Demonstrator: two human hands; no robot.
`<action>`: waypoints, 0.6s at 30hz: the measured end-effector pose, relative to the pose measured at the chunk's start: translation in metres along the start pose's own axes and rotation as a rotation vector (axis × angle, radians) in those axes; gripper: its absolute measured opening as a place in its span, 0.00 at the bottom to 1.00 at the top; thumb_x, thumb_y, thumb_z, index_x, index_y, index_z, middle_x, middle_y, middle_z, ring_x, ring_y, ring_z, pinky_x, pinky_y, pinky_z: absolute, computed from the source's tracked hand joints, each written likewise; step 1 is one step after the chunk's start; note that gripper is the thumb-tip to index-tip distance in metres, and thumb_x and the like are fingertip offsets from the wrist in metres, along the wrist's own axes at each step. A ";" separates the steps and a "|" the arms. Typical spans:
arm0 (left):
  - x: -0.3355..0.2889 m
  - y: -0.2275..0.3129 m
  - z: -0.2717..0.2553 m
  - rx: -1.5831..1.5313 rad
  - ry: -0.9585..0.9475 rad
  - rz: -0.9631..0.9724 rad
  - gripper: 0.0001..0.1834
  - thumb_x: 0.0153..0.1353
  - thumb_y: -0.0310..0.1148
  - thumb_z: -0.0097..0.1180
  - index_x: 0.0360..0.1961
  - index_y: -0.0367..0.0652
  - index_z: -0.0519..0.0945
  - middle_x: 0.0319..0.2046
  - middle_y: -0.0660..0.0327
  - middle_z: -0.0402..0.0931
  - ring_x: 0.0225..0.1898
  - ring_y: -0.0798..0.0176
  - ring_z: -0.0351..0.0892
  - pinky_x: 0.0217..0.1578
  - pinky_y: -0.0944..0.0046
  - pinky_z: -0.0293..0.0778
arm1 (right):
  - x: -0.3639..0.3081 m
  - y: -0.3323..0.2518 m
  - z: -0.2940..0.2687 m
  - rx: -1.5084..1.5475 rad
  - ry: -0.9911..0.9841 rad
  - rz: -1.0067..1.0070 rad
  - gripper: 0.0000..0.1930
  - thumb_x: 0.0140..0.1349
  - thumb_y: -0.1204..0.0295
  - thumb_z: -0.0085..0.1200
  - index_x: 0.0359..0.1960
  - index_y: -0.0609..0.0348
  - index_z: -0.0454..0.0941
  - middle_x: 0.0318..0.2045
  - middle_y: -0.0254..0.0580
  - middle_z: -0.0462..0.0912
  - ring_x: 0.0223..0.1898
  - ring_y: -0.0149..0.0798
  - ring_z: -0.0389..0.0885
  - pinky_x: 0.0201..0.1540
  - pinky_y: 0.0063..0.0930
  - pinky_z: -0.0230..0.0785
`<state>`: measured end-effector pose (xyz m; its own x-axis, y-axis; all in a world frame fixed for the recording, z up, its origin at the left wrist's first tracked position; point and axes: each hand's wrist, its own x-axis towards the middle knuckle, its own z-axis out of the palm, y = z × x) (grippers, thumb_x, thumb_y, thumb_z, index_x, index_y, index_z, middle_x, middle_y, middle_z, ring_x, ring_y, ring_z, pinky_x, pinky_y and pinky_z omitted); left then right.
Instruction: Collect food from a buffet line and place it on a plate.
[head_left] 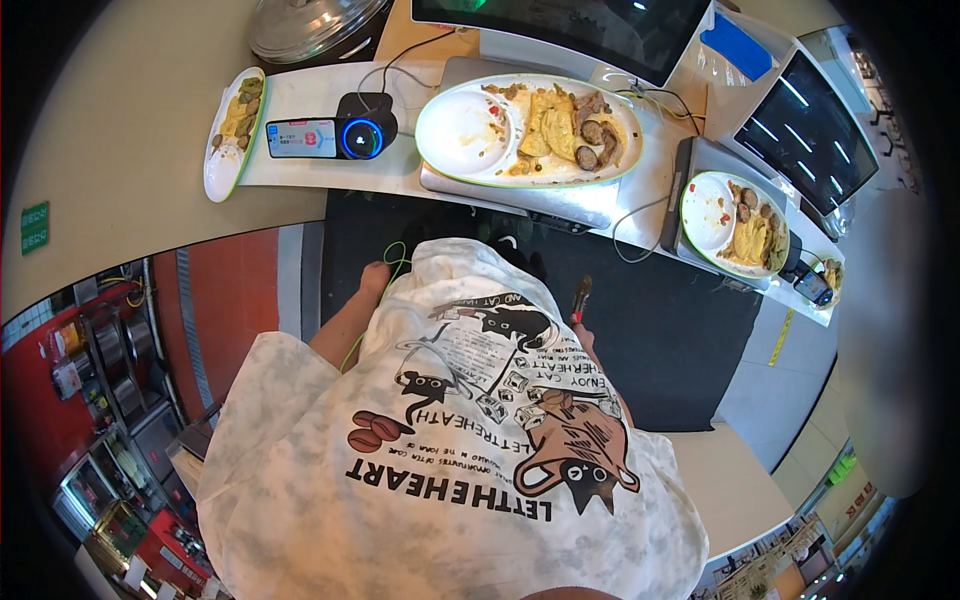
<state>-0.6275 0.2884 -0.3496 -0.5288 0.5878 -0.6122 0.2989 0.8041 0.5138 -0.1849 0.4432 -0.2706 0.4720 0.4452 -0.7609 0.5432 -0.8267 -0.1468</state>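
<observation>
My left hand [375, 278] hangs low beside my printed white shirt [480, 390], which hides most of its fingers. A thin green cord [400, 250] loops right by it; whether I hold the cord cannot be made out. On the other side of the shirt, my right hand [584, 336] is closed around a narrow tool with a brownish end and a red part [582, 293]; its kind is unclear. Ahead of both hands, a large oval plate [463, 135] with an omelette-like piece, sliced mushrooms and sauce rests on a metal-topped scale [590, 210].
A payment device with a lit blue ring [362, 138] stands left of the plate. More partly filled plates sit at the left [225, 165] and right [708, 215]. Behind are a dark screen [590, 30], a tilted screen [808, 125], cables, and a lidded pot [305, 30].
</observation>
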 end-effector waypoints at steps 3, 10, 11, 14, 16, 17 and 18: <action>0.004 0.000 -0.006 -0.038 -0.033 0.000 0.16 0.48 0.35 0.44 0.32 0.36 0.77 0.34 0.45 0.75 0.40 0.48 0.73 0.40 0.59 0.67 | -0.009 -0.016 0.004 0.009 0.017 -0.064 0.27 0.49 0.50 0.53 0.21 0.71 0.74 0.22 0.48 0.76 0.22 0.39 0.74 0.25 0.32 0.64; 0.014 -0.015 -0.001 -0.054 0.028 -0.023 0.16 0.49 0.37 0.45 0.31 0.36 0.77 0.34 0.45 0.75 0.39 0.46 0.73 0.39 0.58 0.67 | -0.023 -0.029 -0.003 0.299 -0.129 -0.046 0.20 0.54 0.58 0.52 0.15 0.62 0.67 0.11 0.37 0.66 0.08 0.30 0.62 0.08 0.24 0.50; 0.018 -0.013 0.000 -0.013 0.030 0.016 0.15 0.49 0.36 0.45 0.30 0.36 0.78 0.32 0.46 0.75 0.38 0.47 0.74 0.39 0.59 0.68 | -0.016 -0.025 -0.002 0.343 -0.120 -0.021 0.20 0.54 0.58 0.52 0.16 0.62 0.66 0.10 0.36 0.65 0.08 0.30 0.61 0.08 0.24 0.50; 0.042 -0.060 0.022 0.229 0.012 0.130 0.13 0.47 0.35 0.46 0.27 0.38 0.78 0.29 0.47 0.75 0.37 0.49 0.75 0.37 0.59 0.70 | -0.010 -0.015 0.005 0.389 -0.190 -0.063 0.19 0.53 0.58 0.52 0.18 0.62 0.66 0.09 0.36 0.64 0.08 0.30 0.61 0.08 0.24 0.50; 0.044 -0.109 0.050 0.632 -0.063 0.252 0.11 0.44 0.35 0.48 0.24 0.41 0.78 0.26 0.48 0.75 0.36 0.52 0.76 0.36 0.60 0.71 | -0.006 -0.007 0.031 0.380 -0.292 -0.127 0.18 0.53 0.58 0.53 0.19 0.61 0.66 0.09 0.35 0.64 0.07 0.30 0.60 0.08 0.25 0.50; 0.041 -0.148 0.024 0.831 -0.074 0.274 0.10 0.43 0.35 0.48 0.23 0.42 0.78 0.24 0.49 0.75 0.35 0.54 0.76 0.35 0.61 0.72 | 0.003 0.029 0.028 0.259 -0.328 -0.180 0.19 0.54 0.57 0.50 0.19 0.61 0.67 0.10 0.37 0.65 0.10 0.32 0.62 0.12 0.26 0.52; -0.007 -0.074 -0.001 0.357 0.104 0.323 0.12 0.45 0.36 0.48 0.26 0.41 0.79 0.29 0.49 0.76 0.36 0.50 0.76 0.38 0.59 0.71 | 0.012 0.081 0.015 0.162 -0.266 -0.218 0.20 0.54 0.55 0.46 0.20 0.61 0.68 0.12 0.38 0.67 0.13 0.35 0.64 0.15 0.28 0.53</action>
<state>-0.6471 0.2248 -0.3826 -0.4355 0.8147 -0.3830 0.7047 0.5732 0.4181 -0.1460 0.3761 -0.3010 0.1487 0.5297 -0.8350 0.4838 -0.7754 -0.4058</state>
